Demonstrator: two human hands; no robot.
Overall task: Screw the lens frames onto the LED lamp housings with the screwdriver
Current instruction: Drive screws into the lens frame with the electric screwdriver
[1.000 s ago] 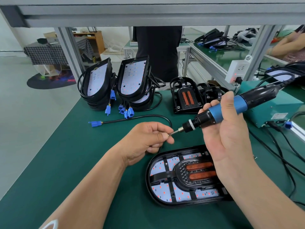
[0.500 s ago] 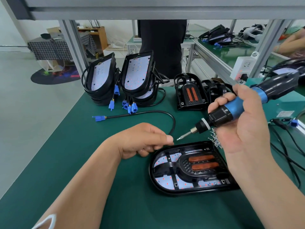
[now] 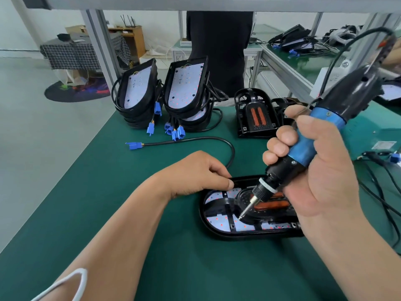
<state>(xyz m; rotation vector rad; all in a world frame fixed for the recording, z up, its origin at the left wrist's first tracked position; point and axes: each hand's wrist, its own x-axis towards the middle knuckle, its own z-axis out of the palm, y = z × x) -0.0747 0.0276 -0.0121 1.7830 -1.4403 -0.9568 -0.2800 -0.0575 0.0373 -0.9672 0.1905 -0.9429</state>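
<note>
The black oval LED lamp housing [image 3: 217, 230] lies on the green counter [image 3: 108, 192], with the tip of the blue-and-black electric screwdriver [image 3: 303, 148] on its black lens frame [image 3: 225, 203]. Our right grip [image 3: 321, 181] wraps the screwdriver. Our left grip [image 3: 195, 172] rests curled at the housing's rim, and we cannot tell whether it pinches anything.

Black oval plastic LED lamp housing [image 3: 209, 229] is laid flat on green mat [image 3: 108, 192], white LED board up. Black plastic lens frame with two orange-brown bars [image 3: 269, 206] is seated inside it. Blue-and-black corded electric screwdriver [image 3: 303, 146] is held tilted, bit tip set on the frame's left part. Further housings [image 3: 186, 90] are stacked tilted at the rear, spare frames [image 3: 256, 114] beside them.
</note>
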